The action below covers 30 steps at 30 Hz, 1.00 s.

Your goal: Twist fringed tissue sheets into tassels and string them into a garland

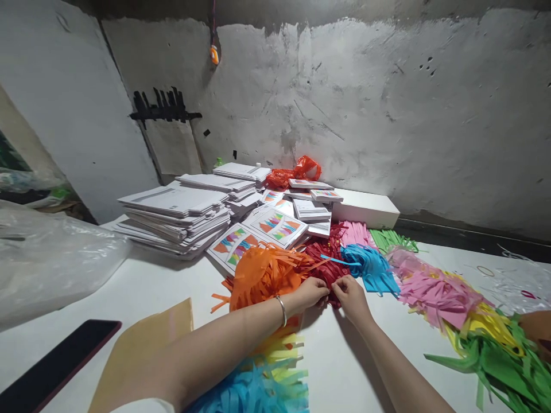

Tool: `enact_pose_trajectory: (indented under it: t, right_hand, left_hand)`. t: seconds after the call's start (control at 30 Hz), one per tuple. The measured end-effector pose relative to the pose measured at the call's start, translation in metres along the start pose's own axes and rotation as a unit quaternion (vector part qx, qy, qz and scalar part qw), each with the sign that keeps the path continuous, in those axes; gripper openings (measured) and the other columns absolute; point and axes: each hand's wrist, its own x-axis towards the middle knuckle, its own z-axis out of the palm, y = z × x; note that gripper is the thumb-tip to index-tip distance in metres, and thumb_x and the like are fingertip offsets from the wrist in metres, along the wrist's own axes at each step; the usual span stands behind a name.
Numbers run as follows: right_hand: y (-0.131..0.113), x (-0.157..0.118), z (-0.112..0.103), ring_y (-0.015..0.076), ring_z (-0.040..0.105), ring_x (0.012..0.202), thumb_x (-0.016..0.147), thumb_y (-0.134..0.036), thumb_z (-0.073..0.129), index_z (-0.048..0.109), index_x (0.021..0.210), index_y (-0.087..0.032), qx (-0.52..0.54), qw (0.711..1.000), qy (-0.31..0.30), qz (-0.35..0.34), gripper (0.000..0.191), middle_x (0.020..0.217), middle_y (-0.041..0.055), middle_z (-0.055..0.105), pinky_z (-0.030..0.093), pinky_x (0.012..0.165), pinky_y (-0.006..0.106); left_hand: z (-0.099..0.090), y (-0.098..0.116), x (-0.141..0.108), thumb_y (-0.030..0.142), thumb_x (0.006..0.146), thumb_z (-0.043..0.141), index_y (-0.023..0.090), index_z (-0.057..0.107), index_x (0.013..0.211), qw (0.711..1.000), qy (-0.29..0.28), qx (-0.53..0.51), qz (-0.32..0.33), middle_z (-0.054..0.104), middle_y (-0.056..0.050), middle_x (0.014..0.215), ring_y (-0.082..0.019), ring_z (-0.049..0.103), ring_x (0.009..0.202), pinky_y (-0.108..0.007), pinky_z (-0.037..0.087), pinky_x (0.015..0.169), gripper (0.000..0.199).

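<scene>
My left hand (pixel 313 292), with a silver bangle on its wrist, is closed with fingertips pinched at the near edge of a dark red tissue-paper tassel (pixel 328 255). Close beside it, my right hand (pixel 352 297) is also closed, thumb and fingers pinching the same dark red fringe. The exact spot between the fingertips is partly hidden. An orange tassel bundle (pixel 267 272) lies left of the hands, partly behind my left wrist. To the right sits a blue tassel (pixel 372 267). Beneath my left forearm spread yellow fringe (pixel 284 350) and light blue fringe (pixel 253 384).
Stacks of white flat boxes (pixel 176 209) and printed boxes (pixel 275 223) stand behind, with a long white box (pixel 365 207) by the wall. Pink tassels (pixel 439 295) and green tassels (pixel 508 358) lie right. A dark phone (pixel 60 364) and brown envelope (pixel 146 344) lie left.
</scene>
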Motion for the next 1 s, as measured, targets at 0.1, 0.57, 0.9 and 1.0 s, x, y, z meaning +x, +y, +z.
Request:
enact_pose_trajectory:
  t: [0.1, 0.57, 0.9, 1.0]
  right_hand:
    - [0.0, -0.003, 0.003, 0.0137, 0.064, 0.08, 0.097, -0.038, 0.061, 0.064, 0.1, -0.016, 0.003, 1.0, 0.01, -0.003, 0.022, 0.095, 0.0015, 0.066, 0.056, 0.073, 0.032]
    - [0.015, -0.025, -0.011, 0.0116, 0.062, 0.069, 0.098, -0.042, 0.059, 0.063, 0.095, -0.015, 0.141, 0.966, 0.185, 0.116, 0.028, 0.084, -0.0013, 0.064, 0.054, 0.066, 0.029]
    - [0.008, -0.042, -0.013, 0.011, 0.061, 0.064, 0.096, -0.05, 0.058, 0.063, 0.089, -0.015, 0.203, 0.946, 0.22, 0.128, 0.036, 0.076, -0.0029, 0.063, 0.052, 0.062, 0.027]
    - [0.006, -0.044, -0.017, 0.0109, 0.06, 0.061, 0.098, -0.049, 0.055, 0.062, 0.088, -0.016, 0.186, 0.953, 0.218, 0.095, 0.036, 0.073, -0.0031, 0.062, 0.051, 0.059, 0.026]
  left_hand:
    - [-0.001, 0.004, -0.001, 0.034, 0.097, 0.062, 0.016, 0.061, 0.122, 1.0, -0.006, -0.009, -0.002, 0.065, -0.009, 0.12, -0.022, 0.067, 0.099, -0.042, 0.058, 0.084, 0.031]
    - [-0.007, 0.006, -0.003, 0.035, 0.097, 0.061, 0.015, 0.062, 0.118, 0.999, 0.04, 0.003, 0.016, 0.067, -0.008, 0.112, -0.019, 0.068, 0.09, -0.037, 0.059, 0.077, 0.029]
    - [0.007, 0.021, -0.038, 0.012, 0.076, 0.073, 0.021, 0.068, 0.091, 0.947, 0.065, 0.16, 0.271, 0.066, -0.007, 0.109, -0.026, 0.054, 0.109, -0.039, 0.04, 0.1, 0.018]
    - [0.011, 0.02, -0.033, 0.009, 0.079, 0.069, 0.02, 0.068, 0.075, 0.936, 0.016, 0.192, 0.293, 0.068, -0.009, 0.102, -0.027, 0.054, 0.107, -0.043, 0.038, 0.103, 0.012]
